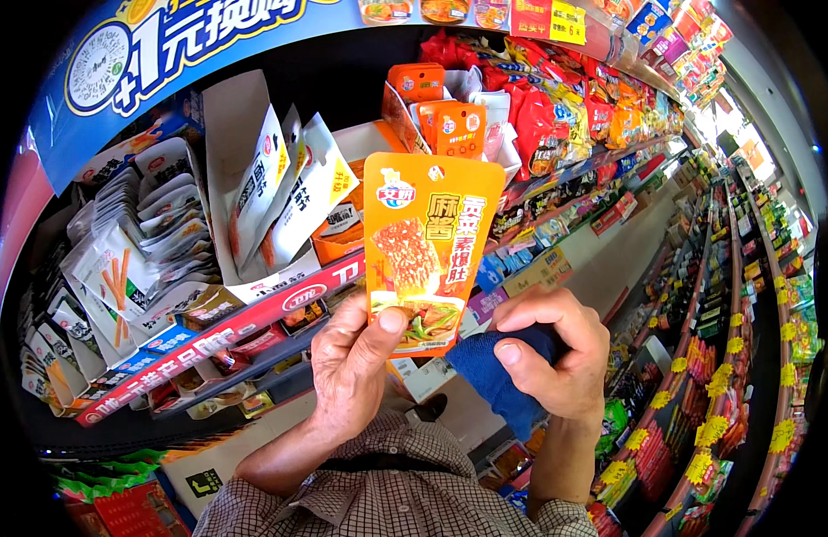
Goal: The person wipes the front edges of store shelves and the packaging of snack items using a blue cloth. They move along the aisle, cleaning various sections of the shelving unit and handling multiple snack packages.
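My left hand (353, 362) grips the lower left edge of an orange snack pouch (414, 262), thumb on its front. The pouch is upright and faces me; it bears writing and a picture of food. In my right hand (555, 349) is a bunched dark blue cloth (501, 376), pinched between thumb and fingers just right of the pouch's lower edge. Behind the pouch, a display box (400, 111) of smaller orange packets (461, 127) stands on the shelf. Left of it, a carton (232, 181) holds several white packets (306, 181) leaning over.
A red shelf edge strip (219, 335) runs below the cartons. Grey-white snack packets (172, 215) fill boxes at left. Red and yellow bags (548, 114) line the shelf at upper right. Across the aisle floor (588, 268) stand long shelves with yellow price tags (712, 429).
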`<action>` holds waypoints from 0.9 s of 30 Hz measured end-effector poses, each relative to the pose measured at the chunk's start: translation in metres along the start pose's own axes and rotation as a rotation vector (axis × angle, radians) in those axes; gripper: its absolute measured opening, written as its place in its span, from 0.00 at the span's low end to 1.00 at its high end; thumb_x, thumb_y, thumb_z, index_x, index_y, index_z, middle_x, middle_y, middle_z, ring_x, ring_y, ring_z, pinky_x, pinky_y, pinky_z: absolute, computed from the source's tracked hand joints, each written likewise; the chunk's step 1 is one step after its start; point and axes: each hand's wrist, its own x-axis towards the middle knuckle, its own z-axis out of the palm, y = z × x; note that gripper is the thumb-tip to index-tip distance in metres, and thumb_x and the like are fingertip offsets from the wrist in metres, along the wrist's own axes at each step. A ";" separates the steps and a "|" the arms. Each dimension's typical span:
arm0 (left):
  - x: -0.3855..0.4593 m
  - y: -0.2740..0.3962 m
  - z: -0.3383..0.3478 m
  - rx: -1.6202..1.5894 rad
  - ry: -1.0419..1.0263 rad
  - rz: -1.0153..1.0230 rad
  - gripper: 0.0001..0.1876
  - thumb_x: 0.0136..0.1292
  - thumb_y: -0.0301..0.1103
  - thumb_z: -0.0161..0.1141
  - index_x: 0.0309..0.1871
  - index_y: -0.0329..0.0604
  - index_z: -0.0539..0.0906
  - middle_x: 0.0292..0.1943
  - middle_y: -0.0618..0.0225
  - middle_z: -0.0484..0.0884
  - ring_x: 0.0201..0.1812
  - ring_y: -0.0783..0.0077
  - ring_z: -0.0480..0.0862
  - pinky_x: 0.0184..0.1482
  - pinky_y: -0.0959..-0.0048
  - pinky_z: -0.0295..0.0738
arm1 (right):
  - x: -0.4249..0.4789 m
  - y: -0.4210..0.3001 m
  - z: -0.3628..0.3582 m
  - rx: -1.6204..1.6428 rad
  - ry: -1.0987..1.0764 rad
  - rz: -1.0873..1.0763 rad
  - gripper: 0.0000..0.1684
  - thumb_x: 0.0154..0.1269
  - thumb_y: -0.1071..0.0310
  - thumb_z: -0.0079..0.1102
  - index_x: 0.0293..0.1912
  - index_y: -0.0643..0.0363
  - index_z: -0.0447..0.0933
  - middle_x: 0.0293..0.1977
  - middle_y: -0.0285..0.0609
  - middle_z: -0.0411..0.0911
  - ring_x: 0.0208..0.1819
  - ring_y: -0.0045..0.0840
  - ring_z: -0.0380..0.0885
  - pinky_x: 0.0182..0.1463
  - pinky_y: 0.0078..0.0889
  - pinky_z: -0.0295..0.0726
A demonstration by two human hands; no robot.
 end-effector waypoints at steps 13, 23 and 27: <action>0.005 0.007 -0.011 -0.012 0.011 -0.001 0.20 0.75 0.37 0.61 0.60 0.29 0.79 0.54 0.61 0.85 0.53 0.75 0.82 0.62 0.68 0.74 | 0.009 -0.005 0.012 0.021 0.016 -0.013 0.12 0.56 0.77 0.72 0.41 0.65 0.81 0.35 0.46 0.84 0.36 0.30 0.85 0.43 0.31 0.83; 0.010 0.007 -0.011 -0.060 -0.011 -0.027 0.20 0.76 0.38 0.61 0.61 0.30 0.79 0.54 0.61 0.85 0.54 0.75 0.82 0.62 0.69 0.74 | 0.011 -0.008 0.015 -0.051 0.073 -0.001 0.13 0.56 0.77 0.73 0.41 0.65 0.80 0.35 0.46 0.85 0.36 0.30 0.85 0.43 0.30 0.82; 0.011 0.006 -0.014 -0.084 -0.010 -0.074 0.22 0.74 0.35 0.61 0.64 0.30 0.75 0.59 0.56 0.83 0.59 0.64 0.83 0.65 0.61 0.74 | 0.013 -0.009 0.016 -0.114 0.112 -0.017 0.13 0.56 0.77 0.73 0.41 0.65 0.81 0.35 0.46 0.85 0.36 0.30 0.85 0.44 0.30 0.82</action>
